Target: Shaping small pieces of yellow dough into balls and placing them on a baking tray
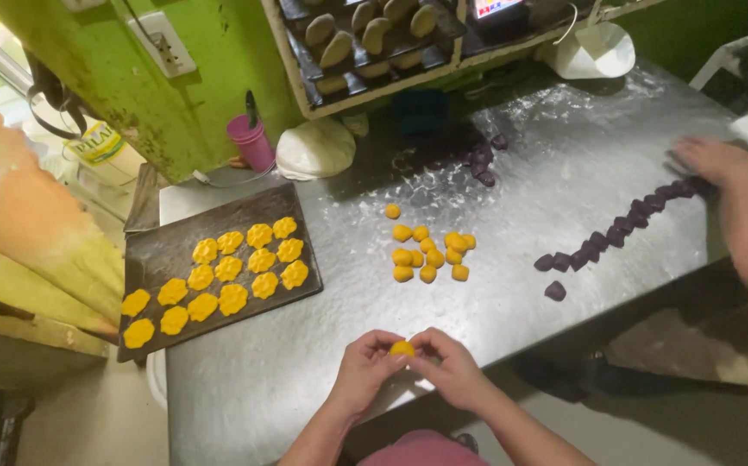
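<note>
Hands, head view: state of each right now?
Left hand: closed on the yellow dough ball.
Right hand: closed on the same ball.

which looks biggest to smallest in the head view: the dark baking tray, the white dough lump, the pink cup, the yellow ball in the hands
1. dark baking tray
2. white dough lump
3. pink cup
4. yellow ball, pinched between left hand and right hand, smallest though nearest the camera

Overhead light is moderate, producing soft glare on the metal counter (pixel 564 173), dim corners, wide-angle bending at the edges, and motion blur at far right.
</note>
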